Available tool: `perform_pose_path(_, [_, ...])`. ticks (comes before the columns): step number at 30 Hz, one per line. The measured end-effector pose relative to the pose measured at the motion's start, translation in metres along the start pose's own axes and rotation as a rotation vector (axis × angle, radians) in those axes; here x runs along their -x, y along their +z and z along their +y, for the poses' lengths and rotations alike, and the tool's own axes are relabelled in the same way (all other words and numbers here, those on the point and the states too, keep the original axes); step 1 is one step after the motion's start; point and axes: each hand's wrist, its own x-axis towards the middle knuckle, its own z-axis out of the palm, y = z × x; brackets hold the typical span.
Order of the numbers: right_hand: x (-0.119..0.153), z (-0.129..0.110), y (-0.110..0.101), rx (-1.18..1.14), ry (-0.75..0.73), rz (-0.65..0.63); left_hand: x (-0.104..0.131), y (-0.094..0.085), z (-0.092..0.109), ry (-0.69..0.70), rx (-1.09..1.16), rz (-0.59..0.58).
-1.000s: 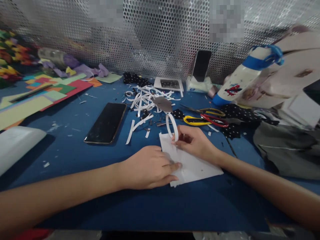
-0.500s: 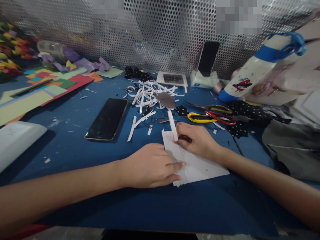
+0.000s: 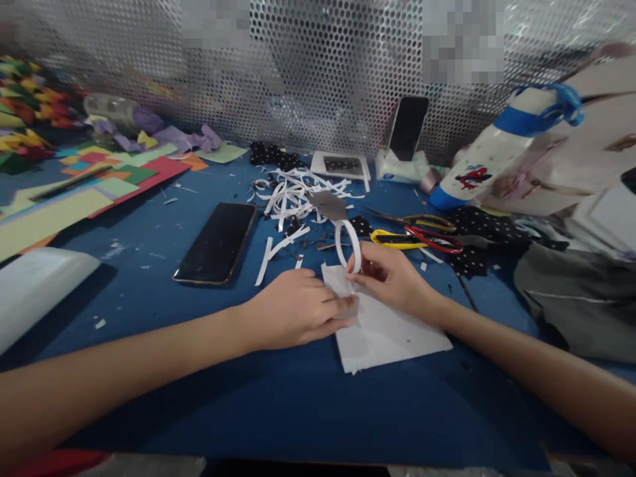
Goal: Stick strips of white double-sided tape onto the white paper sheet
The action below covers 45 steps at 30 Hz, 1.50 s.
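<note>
A white sheet (image 3: 392,328) lies on the blue table (image 3: 298,411) between my hands. My left hand (image 3: 303,308) rests on its left edge, the index finger and thumb stretched out and apart, with nothing held. A narrow white paper strip (image 3: 354,242) bends into a loop above the sheet's top corner. The fingertips of my right hand (image 3: 392,275) pinch this strip close to the sheet. Beyond it are a grey paper piece (image 3: 328,205) and a heap of curled white strips (image 3: 288,195).
A black phone (image 3: 217,244) lies left of the sheet. Scissors (image 3: 422,237) with yellow and red handles are behind my right hand. A bottle (image 3: 497,149) leans at the back right; coloured papers (image 3: 64,209) cover the left side.
The strip in my right hand was nearly straight and now curves into a loop. My left hand has moved slightly up and left along the sheet. The view has shifted a little.
</note>
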Motion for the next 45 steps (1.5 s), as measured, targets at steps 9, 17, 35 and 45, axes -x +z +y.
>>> perform_pose_path(9, [-0.008, 0.0, 0.002, 0.062, 0.076, -0.004, 0.0, 0.001, 0.0, -0.001, 0.043, -0.02])
perform_pose_path(17, [-0.009, 0.001, 0.002, 0.153, 0.07, -0.035, -0.001, 0.001, 0.001, -0.007, 0.069, -0.013])
perform_pose_path(35, [-0.011, 0.0, 0.0, 0.044, 0.065, 0.056, 0.0, 0.005, -0.014, -0.064, 0.032, 0.015])
perform_pose_path(45, [-0.016, 0.003, 0.003, 0.217, 0.019, 0.006, 0.0, 0.006, -0.013, -0.064, 0.05, 0.013])
